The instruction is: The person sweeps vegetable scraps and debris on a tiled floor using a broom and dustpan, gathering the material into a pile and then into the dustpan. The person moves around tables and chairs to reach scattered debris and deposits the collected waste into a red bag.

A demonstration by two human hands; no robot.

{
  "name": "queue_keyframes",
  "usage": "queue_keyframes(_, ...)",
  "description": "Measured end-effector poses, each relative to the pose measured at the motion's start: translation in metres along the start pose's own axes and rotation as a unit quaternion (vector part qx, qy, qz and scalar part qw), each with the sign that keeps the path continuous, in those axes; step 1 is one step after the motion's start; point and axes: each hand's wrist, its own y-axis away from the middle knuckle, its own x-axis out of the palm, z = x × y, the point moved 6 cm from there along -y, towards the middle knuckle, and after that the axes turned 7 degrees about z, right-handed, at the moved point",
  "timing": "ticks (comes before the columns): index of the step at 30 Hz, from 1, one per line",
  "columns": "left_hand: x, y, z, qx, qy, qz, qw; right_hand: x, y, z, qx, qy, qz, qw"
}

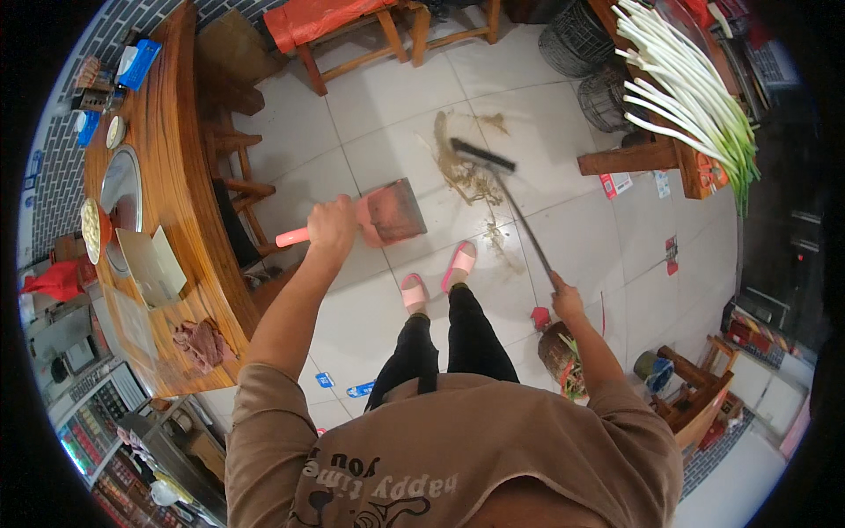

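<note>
My left hand point(332, 224) grips the pink handle of a dustpan point(394, 212), whose pan hangs out to the left above or at the floor; its exact height I cannot tell. In my right hand point(566, 300) is the long dark stick of a broom point(483, 155). The broom's black head lies over a brown, wet-looking smear of dirt point(455, 175) on the pale floor tiles. Bits of the dirt trail from there towards my feet. A gap of bare tile separates the dustpan's front edge from the smear.
On the left runs a wooden table point(168, 198) with stools tucked by it. Spring onions point(700, 99) overhang a bench at the upper right, near wire baskets point(575, 39). A bin point(554, 350) with scraps stands beneath my right arm. A red-covered table point(317, 23) is ahead.
</note>
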Motion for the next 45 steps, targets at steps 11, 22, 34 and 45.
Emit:
queue_keyframes(11, 0.010, -0.010, 0.001, -0.026, -0.043, 0.031, 0.998, -0.125, -0.235, -0.001, 0.008, -0.069, -0.096, 0.993)
queue_keyframes(22, 0.008, -0.006, 0.005, -0.015, -0.052, -0.012, 0.998, -0.069, -0.029, -0.007, 0.002, -0.093, 0.054, 0.994)
queue_keyframes(34, 0.019, -0.007, 0.006, -0.045, -0.064, 0.063, 0.995, -0.173, -0.290, 0.099, -0.096, -0.049, -0.104, 0.989)
queue_keyframes(45, 0.012, -0.003, 0.001, -0.020, -0.047, 0.035, 0.998, -0.044, -0.136, 0.016, -0.078, 0.239, 0.080, 0.965)
